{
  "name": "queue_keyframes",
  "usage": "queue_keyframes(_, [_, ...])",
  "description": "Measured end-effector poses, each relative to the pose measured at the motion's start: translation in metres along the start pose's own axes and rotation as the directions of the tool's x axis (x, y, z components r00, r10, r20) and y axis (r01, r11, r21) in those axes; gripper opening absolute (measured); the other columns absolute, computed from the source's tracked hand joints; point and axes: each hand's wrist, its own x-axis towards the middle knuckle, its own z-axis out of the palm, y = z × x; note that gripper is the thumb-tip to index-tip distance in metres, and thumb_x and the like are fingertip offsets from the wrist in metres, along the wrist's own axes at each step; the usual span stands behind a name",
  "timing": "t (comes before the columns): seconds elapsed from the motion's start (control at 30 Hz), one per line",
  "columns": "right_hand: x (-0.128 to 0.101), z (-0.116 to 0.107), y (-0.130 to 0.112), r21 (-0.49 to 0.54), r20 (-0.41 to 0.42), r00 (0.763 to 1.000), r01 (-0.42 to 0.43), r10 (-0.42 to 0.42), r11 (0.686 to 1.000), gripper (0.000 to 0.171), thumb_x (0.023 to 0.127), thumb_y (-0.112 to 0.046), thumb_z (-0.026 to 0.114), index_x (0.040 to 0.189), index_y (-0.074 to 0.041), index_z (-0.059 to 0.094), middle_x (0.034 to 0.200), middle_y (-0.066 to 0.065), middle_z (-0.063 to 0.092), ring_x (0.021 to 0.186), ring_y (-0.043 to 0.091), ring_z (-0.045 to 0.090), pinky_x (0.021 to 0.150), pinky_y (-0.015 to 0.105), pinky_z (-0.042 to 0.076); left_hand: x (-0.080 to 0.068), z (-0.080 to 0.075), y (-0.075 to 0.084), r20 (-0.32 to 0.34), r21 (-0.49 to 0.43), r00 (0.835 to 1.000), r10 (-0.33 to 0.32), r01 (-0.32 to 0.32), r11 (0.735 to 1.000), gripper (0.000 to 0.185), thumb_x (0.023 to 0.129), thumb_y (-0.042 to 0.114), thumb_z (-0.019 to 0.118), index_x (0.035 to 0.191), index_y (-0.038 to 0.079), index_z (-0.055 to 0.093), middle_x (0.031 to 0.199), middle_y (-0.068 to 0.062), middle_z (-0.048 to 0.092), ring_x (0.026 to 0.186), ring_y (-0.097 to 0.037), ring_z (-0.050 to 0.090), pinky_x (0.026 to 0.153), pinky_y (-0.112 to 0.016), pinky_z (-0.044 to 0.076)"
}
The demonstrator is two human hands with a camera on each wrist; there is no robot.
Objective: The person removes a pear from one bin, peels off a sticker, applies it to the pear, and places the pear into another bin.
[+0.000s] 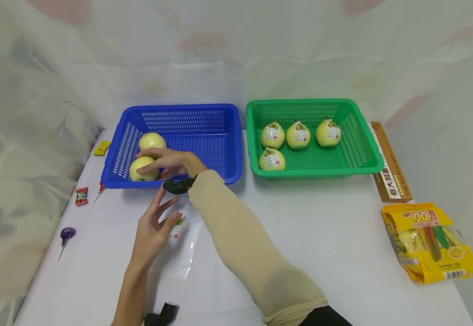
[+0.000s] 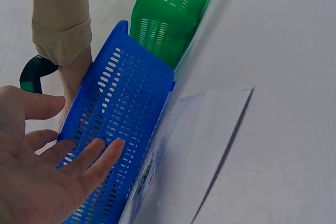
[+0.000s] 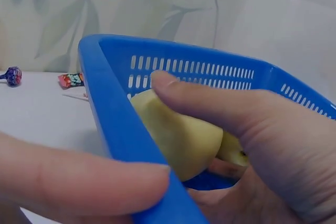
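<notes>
My right hand (image 1: 170, 163) reaches into the blue basket (image 1: 179, 108) and grips a pale yellow pear (image 1: 143, 169) near its front left corner. The thumb (image 3: 210, 100) lies across the pear in the right wrist view. Behind it in the basket sits a second bare pear (image 1: 152, 141). My left hand (image 1: 152, 231) is raised just in front of the basket, palm empty and fingers spread, a fingertip right at the front rim. Below that hand lies a flat clear plastic bag (image 1: 189, 253) with a printed label, partly hidden by the hand.
A green basket (image 1: 314, 173) holds several bagged, labelled pears (image 1: 297, 135). To its right are a brown box (image 1: 391, 163) and a yellow snack bag (image 1: 432, 244). At the left lie a purple lollipop (image 1: 67, 233), a red candy (image 1: 81, 196) and a yellow packet (image 1: 102, 148).
</notes>
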Motion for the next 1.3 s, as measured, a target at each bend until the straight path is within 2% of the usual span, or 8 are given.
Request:
queue_keyframes(0.23, [-0.005,-0.002,-0.001,0.027,-0.031,0.998,0.057,-0.056,0.998,0.05,0.098,-0.016,0.08,0.143,-0.023,0.06,0.136,-0.004,0.051,0.106,0.019,0.066,0.087,0.033,0.066,0.0,-0.001,-0.001,0.006,0.005,1.0,0.015,-0.016,1.0,0.084,0.104,-0.006,0.065,0.173,0.021,0.026,0.182,-0.01,0.024,0.142,-0.005,0.061,0.096,-0.015,0.062])
queue_keyframes(0.4, [-0.023,-0.019,-0.016,-0.023,-0.003,0.976,0.216,-0.216,0.976,0.055,0.1,-0.016,0.077,0.15,-0.023,0.054,0.139,0.001,0.053,0.11,0.02,0.065,0.096,0.042,0.066,0.001,-0.001,-0.002,0.003,0.032,1.0,0.026,-0.026,0.999,0.085,0.103,-0.006,0.066,0.173,0.023,0.027,0.182,-0.011,0.025,0.141,-0.005,0.061,0.095,-0.014,0.062])
queue_keyframes(0.53, [-0.063,-0.035,-0.034,-0.134,0.023,0.911,0.412,-0.412,0.901,0.062,0.1,-0.016,0.076,0.155,-0.022,0.049,0.143,0.009,0.058,0.119,0.023,0.064,0.093,0.042,0.067,0.0,-0.001,-0.002,-0.005,0.061,1.0,0.016,-0.016,0.998,0.084,0.104,-0.004,0.067,0.172,0.027,0.03,0.181,-0.01,0.028,0.141,-0.005,0.061,0.098,-0.012,0.06])
queue_keyframes(0.63, [-0.111,-0.042,-0.039,-0.232,0.049,0.824,0.558,-0.564,0.796,0.067,0.096,-0.015,0.077,0.156,-0.015,0.047,0.15,0.01,0.055,0.126,0.025,0.062,0.094,0.043,0.067,-0.001,-0.001,-0.002,-0.011,0.074,1.0,0.011,-0.01,0.997,0.082,0.104,-0.003,0.067,0.172,0.028,0.031,0.181,-0.007,0.03,0.141,-0.003,0.061,0.099,-0.011,0.059])
queue_keyframes(0.77, [-0.186,-0.043,-0.015,-0.324,0.075,0.759,0.631,-0.646,0.704,0.066,0.094,-0.01,0.08,0.152,-0.007,0.05,0.159,0.01,0.049,0.134,0.025,0.06,0.102,0.042,0.066,-0.002,0.0,0.0,-0.001,0.062,1.0,0.019,-0.019,0.998,0.081,0.104,-0.004,0.067,0.172,0.022,0.031,0.181,-0.006,0.03,0.141,-0.002,0.061,0.098,-0.011,0.059])
queue_keyframes(0.93, [-0.265,-0.038,0.063,-0.387,0.042,0.854,0.493,-0.519,0.779,0.066,0.094,-0.01,0.084,0.152,-0.014,0.052,0.16,0.009,0.05,0.127,0.027,0.066,0.099,0.038,0.067,-0.007,0.004,0.003,0.029,0.054,0.999,0.017,-0.018,0.998,0.079,0.103,-0.003,0.068,0.171,0.021,0.034,0.18,-0.005,0.033,0.142,-0.003,0.061,0.087,-0.014,0.063])
queue_keyframes(1.07, [-0.294,-0.03,0.132,-0.441,-0.061,0.923,0.317,-0.38,0.84,0.067,0.094,-0.022,0.087,0.152,-0.026,0.054,0.156,0.006,0.051,0.119,0.024,0.065,0.092,0.034,0.066,-0.008,0.01,0.006,0.054,0.036,0.998,0.031,-0.033,0.999,0.074,0.103,-0.004,0.068,0.168,0.015,0.04,0.175,-0.001,0.041,0.142,-0.005,0.062,0.083,-0.014,0.062])
queue_keyframes(1.3, [-0.302,-0.019,0.198,-0.499,-0.219,0.917,0.19,-0.335,0.846,0.065,0.094,-0.035,0.088,0.151,-0.033,0.056,0.151,0.003,0.057,0.119,0.019,0.06,0.086,0.03,0.065,-0.016,0.044,0.016,0.2,0.074,0.977,0.08,-0.097,0.993,0.057,0.103,-0.001,0.069,0.157,0.01,0.056,0.16,-0.018,0.057,0.138,-0.02,0.067,0.102,-0.024,0.063])
